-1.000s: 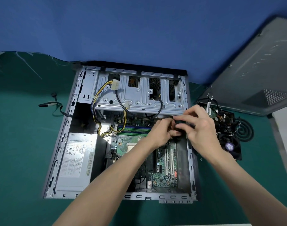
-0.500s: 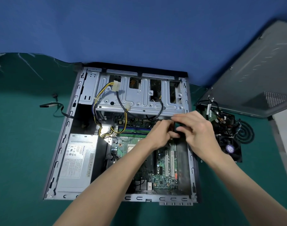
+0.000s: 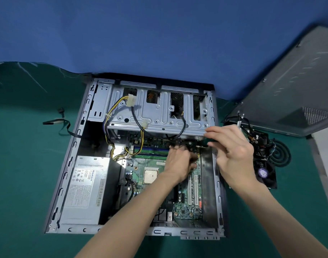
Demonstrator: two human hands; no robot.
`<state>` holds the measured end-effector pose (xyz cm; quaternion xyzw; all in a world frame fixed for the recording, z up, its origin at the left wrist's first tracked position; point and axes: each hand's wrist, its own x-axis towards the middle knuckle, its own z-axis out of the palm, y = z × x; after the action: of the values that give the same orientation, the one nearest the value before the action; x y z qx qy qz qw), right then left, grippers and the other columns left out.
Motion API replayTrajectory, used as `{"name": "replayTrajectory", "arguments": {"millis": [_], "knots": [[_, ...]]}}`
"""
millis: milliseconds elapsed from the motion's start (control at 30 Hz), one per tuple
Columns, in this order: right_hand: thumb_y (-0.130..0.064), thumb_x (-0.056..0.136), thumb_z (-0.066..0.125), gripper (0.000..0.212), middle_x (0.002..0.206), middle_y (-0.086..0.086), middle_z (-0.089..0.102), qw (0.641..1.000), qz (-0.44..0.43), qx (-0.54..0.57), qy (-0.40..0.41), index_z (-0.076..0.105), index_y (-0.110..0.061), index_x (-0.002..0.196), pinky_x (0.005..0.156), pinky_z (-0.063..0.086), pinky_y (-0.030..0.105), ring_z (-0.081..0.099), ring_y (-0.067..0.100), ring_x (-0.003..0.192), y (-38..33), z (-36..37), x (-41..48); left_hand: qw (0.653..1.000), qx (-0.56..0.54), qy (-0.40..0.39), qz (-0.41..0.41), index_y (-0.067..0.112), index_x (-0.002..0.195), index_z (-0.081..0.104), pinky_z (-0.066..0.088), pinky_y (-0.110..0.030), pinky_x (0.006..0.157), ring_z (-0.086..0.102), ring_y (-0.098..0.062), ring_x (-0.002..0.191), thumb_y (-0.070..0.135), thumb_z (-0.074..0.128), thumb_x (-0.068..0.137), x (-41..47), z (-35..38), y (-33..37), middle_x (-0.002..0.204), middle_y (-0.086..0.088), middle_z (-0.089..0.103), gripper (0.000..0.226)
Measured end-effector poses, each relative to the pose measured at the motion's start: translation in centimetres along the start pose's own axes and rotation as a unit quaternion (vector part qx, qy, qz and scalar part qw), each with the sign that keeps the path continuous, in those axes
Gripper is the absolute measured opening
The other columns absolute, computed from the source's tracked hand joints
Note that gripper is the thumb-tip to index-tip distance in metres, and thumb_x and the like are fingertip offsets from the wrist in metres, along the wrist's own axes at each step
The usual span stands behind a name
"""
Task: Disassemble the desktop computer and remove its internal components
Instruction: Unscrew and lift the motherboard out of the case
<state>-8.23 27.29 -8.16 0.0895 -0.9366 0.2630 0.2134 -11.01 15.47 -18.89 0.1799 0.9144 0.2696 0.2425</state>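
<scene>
My right hand (image 3: 234, 151) is pinched, thumb and fingertips (image 3: 210, 145) closed on a thin dark part (image 3: 193, 145) just under the drive cage (image 3: 159, 112); motion blur keeps me from naming it, maybe a small card or cable connector. My left hand (image 3: 180, 164) is curled beside it, low over the motherboard (image 3: 144, 164), and I can't tell whether it grips anything or only steadies.

I judge this piece light and stiff, with fragile contacts, so I want my hold on its outer edges and a straight pull, no twisting.

Room is tight: the drive cage lip hangs directly above, the case (image 3: 218, 183) wall stands just right of the cage's near corner, and a black cable (image 3: 183, 127) loops off the cage front. Open space lies toward me from the cage, over the white slots (image 3: 195, 189). Further left of the cage corner sits the power supply (image 3: 85, 190); right, outside the case, removed fans (image 3: 265, 174) and the side panel (image 3: 293, 86).
</scene>
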Motion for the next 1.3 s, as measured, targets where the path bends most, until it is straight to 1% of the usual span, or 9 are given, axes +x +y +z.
{"name": "replayTrajectory", "arguments": {"millis": [167,267,400,467,633,800,933,1133,1300], "knots": [[0.026,0.073,0.065,0.026,0.096,0.017,0.07,0.999,0.007,-0.011,0.036,0.072,0.009,0.09,0.09,0.04,0.012,0.061,0.034,0.086,0.0,0.8,-0.2,0.996,0.091,0.019,0.013,0.012,0.116,0.066,0.028,-0.038,0.104,0.046,-0.03,0.118,0.036,0.065,0.087,0.6,1.0,0.4,0.117,-0.011,0.057,0.037],[0.027,0.073,0.063,0.026,0.096,0.017,0.07,0.999,0.016,-0.011,0.047,0.071,0.009,0.09,0.09,0.04,0.012,0.06,0.034,0.086,0.0,1.6,-0.5,0.993,0.106,0.042,0.034,0.002,0.113,0.063,0.029,-0.037,0.099,0.051,-0.031,0.113,0.014,0.065,0.085,0.8,1.4,0.7,0.116,-0.014,0.058,0.031],[0.026,0.074,0.063,0.027,0.098,0.016,0.07,0.997,0.03,-0.011,0.064,0.072,0.008,0.092,0.09,0.041,0.014,0.06,0.034,0.086,0.1,2.3,-0.8,0.989,0.123,0.042,0.068,-0.004,0.12,0.055,0.027,-0.041,0.105,0.048,-0.033,0.115,-0.005,0.058,0.08,1.0,1.7,1.0,0.119,-0.016,0.056,0.04],[0.024,0.075,0.063,0.025,0.098,0.016,0.069,0.997,0.031,-0.015,0.071,0.071,0.008,0.092,0.089,0.042,0.016,0.06,0.035,0.086,0.0,2.5,-0.8,0.986,0.136,0.041,0.091,-0.002,0.125,0.054,0.025,-0.043,0.108,0.046,-0.032,0.118,-0.005,0.058,0.081,0.9,1.7,1.1,0.122,-0.015,0.054,0.044],[0.031,0.07,0.061,0.03,0.097,0.021,0.068,0.996,0.027,-0.013,0.089,0.07,0.012,0.091,0.09,0.038,0.007,0.059,0.038,0.085,-0.3,3.0,-0.8,0.966,0.22,0.044,0.132,0.005,0.124,0.055,0.026,-0.041,0.106,0.041,-0.027,0.12,0.006,0.048,0.088,0.4,2.3,1.5,0.126,-0.012,0.049,0.036],[0.034,0.068,0.061,0.032,0.096,0.021,0.068,0.995,0.027,-0.019,0.091,0.07,0.012,0.09,0.09,0.039,0.008,0.06,0.039,0.084,-0.3,3.1,-0.9,0.958,0.271,0.043,0.079,0.003,0.133,0.041,0.031,-0.043,0.102,0.042,-0.029,0.115,0.007,0.035,0.095,0.2,2.6,2.8,0.124,-0.015,0.046,0.039],[0.032,0.07,0.061,0.03,0.096,0.021,0.068,0.995,0.031,-0.019,0.09,0.07,0.012,0.091,0.09,0.04,0.01,0.06,0.039,0.085,-0.4,3.0,-1.0,0.956,0.291,0.026,0.031,0.002,0.135,0.035,0.033,-0.044,0.098,0.042,-0.029,0.113,0.01,0.034,0.097,0.3,2.8,3.4,0.124,-0.016,0.044,0.039],[0.034,0.069,0.059,0.032,0.096,0.023,0.067,0.996,0.031,-0.003,0.088,0.069,0.014,0.091,0.088,0.039,0.005,0.058,0.038,0.085,-0.6,3.0,-1.0,0.946,0.316,-0.02,0.073,0.0,0.14,0.028,0.026,-0.052,0.106,0.04,-0.031,0.121,0.015,0.034,0.099,1.3,2.4,2.9,0.134,-0.018,0.041,0.044],[0.035,0.067,0.06,0.033,0.095,0.023,0.067,0.996,0.032,-0.005,0.089,0.07,0.013,0.09,0.089,0.038,0.005,0.058,0.039,0.084,-0.6,2.9,-1.0,0.936,0.333,-0.034,0.104,-0.001,0.141,0.029,0.027,-0.056,0.106,0.042,-0.031,0.123,0.014,0.034,0.1,1.6,2.1,2.4,0.136,-0.018,0.041,0.044]]}}
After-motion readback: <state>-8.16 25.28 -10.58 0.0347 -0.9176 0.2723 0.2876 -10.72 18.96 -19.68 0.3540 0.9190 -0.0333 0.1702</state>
